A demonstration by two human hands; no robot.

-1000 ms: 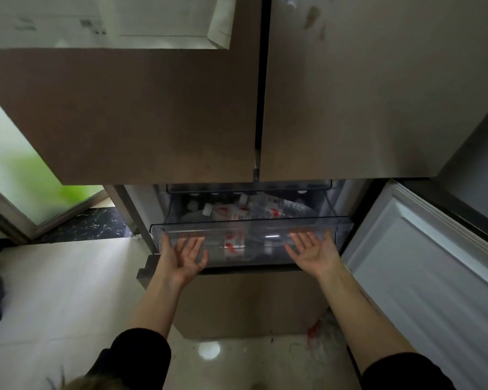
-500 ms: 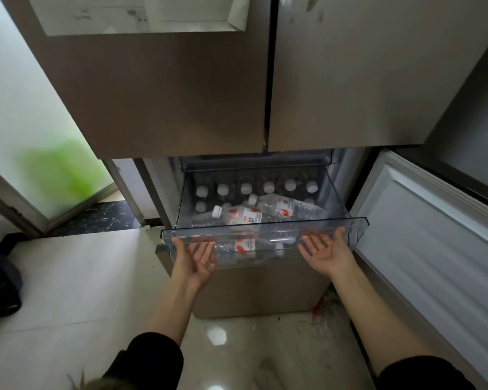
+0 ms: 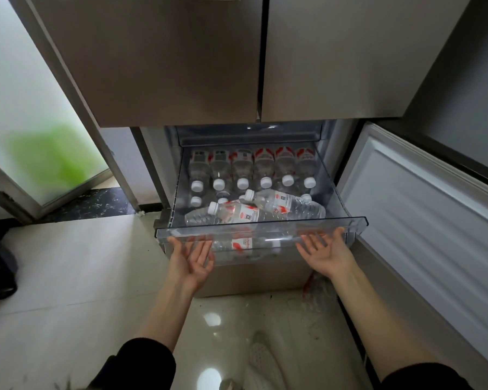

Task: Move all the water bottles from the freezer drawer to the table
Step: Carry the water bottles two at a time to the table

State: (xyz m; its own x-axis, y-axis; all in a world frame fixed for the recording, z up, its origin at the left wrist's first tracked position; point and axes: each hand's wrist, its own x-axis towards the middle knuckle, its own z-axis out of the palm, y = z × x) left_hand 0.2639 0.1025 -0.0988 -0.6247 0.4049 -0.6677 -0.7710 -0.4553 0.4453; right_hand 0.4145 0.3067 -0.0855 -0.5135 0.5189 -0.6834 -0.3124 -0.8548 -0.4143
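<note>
Head view: freezer drawer [image 3: 261,224] pulled out, water bottles [image 3: 238,213] lying inside, none on tabletop. Left hand [image 3: 192,257] and right hand [image 3: 326,250] palm-up under front lip, grip spread, pinching nothing. Bottles likely full, heavy, rigid, slick; take around mid-body.

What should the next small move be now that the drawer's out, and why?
Probably let go of the drawer front and reach the right hand for the top bottle lying across the pile. Both hands are palm-up under the front lip holding no bottle, the left hand included, the drawer looks far enough out, and that bottle lies loose on the others.
</note>
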